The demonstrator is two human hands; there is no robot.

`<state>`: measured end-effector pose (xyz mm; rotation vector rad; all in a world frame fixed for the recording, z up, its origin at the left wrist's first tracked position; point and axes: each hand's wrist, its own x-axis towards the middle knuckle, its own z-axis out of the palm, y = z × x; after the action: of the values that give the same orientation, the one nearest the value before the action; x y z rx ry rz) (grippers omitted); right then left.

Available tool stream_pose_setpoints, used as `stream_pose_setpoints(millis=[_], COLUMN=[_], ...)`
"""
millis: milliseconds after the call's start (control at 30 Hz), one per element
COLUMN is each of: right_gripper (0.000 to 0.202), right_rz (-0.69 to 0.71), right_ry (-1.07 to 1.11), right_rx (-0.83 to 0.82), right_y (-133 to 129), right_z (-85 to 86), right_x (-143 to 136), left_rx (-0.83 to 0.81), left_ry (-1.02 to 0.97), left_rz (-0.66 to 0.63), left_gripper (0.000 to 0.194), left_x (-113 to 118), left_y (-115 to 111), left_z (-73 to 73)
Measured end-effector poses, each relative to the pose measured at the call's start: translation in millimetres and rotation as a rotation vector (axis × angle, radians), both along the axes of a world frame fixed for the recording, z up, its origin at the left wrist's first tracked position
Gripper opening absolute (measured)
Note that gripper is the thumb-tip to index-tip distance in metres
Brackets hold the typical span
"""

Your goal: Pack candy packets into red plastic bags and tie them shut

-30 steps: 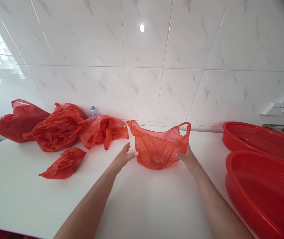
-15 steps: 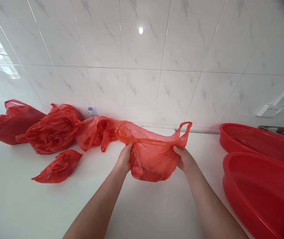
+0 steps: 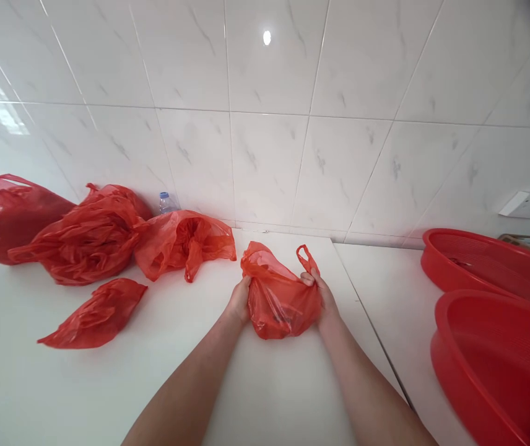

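A thin red plastic bag [image 3: 283, 306] stands on the white table in front of me, with something dark showing faintly through its lower part. My left hand [image 3: 241, 298] is closed on the bag's left side. On the opposite side, my right hand [image 3: 323, 296] grips the bag just below its raised handle loop, fingers curled over the edge. The bag's mouth faces up and sags between both hands. What lies inside is too blurred by the plastic to name.
Several red plastic bags, one a bulky crumpled bag [image 3: 93, 238], line the wall at left. A small red bundle [image 3: 98, 314] lies nearer. Behind them stands a clear bottle [image 3: 165, 203] with a blue cap. Two red plastic baskets [image 3: 446, 322] sit at right, near a wall socket [image 3: 525, 204].
My hands have come closer together, the right one moving left, so the bag is narrower and its mouth less stretched. The view has tilted slightly downward.
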<state>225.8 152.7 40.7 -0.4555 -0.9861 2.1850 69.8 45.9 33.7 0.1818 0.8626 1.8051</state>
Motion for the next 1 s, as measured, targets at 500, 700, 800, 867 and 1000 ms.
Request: stream_pose_setpoints(millis=[500, 700, 800, 867, 1000], right_gripper=[0.025, 0.021, 0.018, 0.021, 0.044], right_rz=[0.099, 0.064, 0.114, 0.201, 0.309], right_ry=[-0.079, -0.072, -0.027, -0.011, -0.079], right_rx=[-0.124, -0.014, 0.013, 0.021, 0.034], right_y=[3, 4, -1, -7, -18], right_z=[6.1, 7.0, 13.1, 16.0, 16.1], right_x=[-11, -9, -9, -11, -18], left_rx=[0.192, 0.123, 0.066, 0.035, 0.009], left_ry=[0.082, 0.059, 0.014, 0.018, 0.107], left_rz=[-0.251, -0.167, -0.145, -0.11, -0.05], left_gripper=[0.03, 0.017, 0.022, 0.016, 0.016], left_x=[0, -1, -2, -1, 2], left_y=[0, 3, 3, 2, 2], left_z=[10.1, 6.8, 5.0, 5.3, 8.4])
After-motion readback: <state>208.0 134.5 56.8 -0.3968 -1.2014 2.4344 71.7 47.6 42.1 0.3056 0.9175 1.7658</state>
